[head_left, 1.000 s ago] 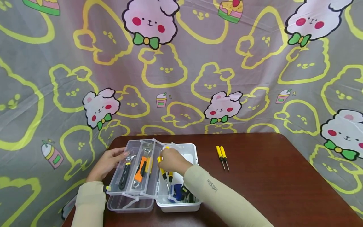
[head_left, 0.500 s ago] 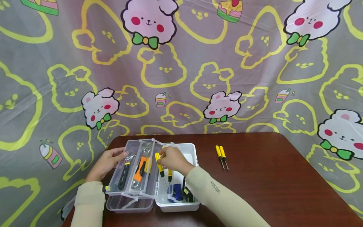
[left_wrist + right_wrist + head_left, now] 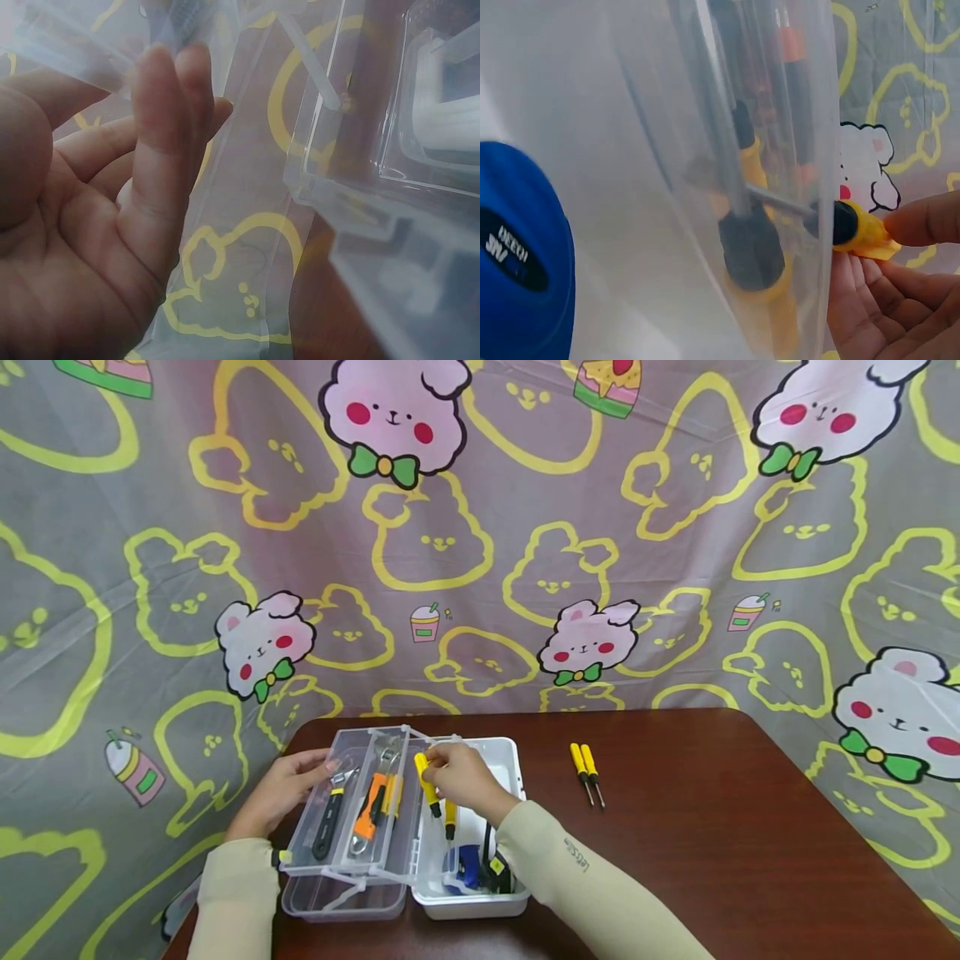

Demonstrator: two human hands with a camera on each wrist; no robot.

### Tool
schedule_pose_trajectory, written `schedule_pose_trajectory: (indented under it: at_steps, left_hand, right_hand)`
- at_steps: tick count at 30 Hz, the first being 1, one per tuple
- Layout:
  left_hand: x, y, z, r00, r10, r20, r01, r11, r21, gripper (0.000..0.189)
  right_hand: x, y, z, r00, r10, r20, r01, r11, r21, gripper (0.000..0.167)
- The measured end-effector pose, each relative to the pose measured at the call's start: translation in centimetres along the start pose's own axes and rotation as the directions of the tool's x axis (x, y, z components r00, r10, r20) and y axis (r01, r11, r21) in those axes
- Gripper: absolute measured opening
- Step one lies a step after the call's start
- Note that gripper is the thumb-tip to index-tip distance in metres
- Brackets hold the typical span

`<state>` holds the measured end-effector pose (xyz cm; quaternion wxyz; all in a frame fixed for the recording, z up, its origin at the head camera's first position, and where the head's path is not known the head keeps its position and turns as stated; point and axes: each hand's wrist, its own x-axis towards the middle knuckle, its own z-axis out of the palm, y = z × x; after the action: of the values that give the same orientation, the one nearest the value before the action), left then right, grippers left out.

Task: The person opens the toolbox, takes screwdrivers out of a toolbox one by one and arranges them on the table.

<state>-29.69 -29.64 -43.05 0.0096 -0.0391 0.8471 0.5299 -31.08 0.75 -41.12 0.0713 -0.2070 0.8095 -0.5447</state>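
My right hand (image 3: 465,777) pinches the yellow handle of a screwdriver (image 3: 427,781) over the white toolbox base (image 3: 468,910). In the right wrist view, the screwdriver's (image 3: 855,232) shaft reaches behind a clear plastic wall. Another yellow-handled screwdriver (image 3: 450,817) stands below in the base. My left hand (image 3: 279,789) holds the left edge of the raised clear tray (image 3: 307,852), its fingertips at the plastic. This tray carries a black-handled adjustable wrench (image 3: 327,831), an orange-handled utility knife (image 3: 369,814) and another wrench partly under the knife.
A blue rounded tool (image 3: 467,867) and a black tool (image 3: 497,875) lie at the base's near end. Two yellow screwdrivers (image 3: 585,764) lie side by side on the brown table (image 3: 712,827). The clear lid (image 3: 345,910) spreads beneath the tray. Patterned cloth (image 3: 480,568) hangs behind.
My right hand has drawn the screwdriver out from among the tools, first up and left, then slightly right. The left hand stays at the tray.
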Motion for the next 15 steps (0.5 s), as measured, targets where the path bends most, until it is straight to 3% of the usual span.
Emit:
schedule_pose_trajectory:
  at_steps: [7, 15]
  left_hand:
    - [0.02, 0.02, 0.00, 1.000, 0.009, 0.011, -0.008, 1.000, -0.011, 0.065]
    - [-0.02, -0.03, -0.03, 1.000, -0.004, 0.008, 0.004, 1.000, -0.006, 0.066]
  right_hand:
    - [-0.14, -0.34, -0.20, 1.000, -0.007, -0.014, 0.009, 0.992, 0.127, 0.028]
    - [0.04, -0.65, -0.49, 0.999, -0.009, -0.036, 0.015, 0.984, 0.176, 0.030]
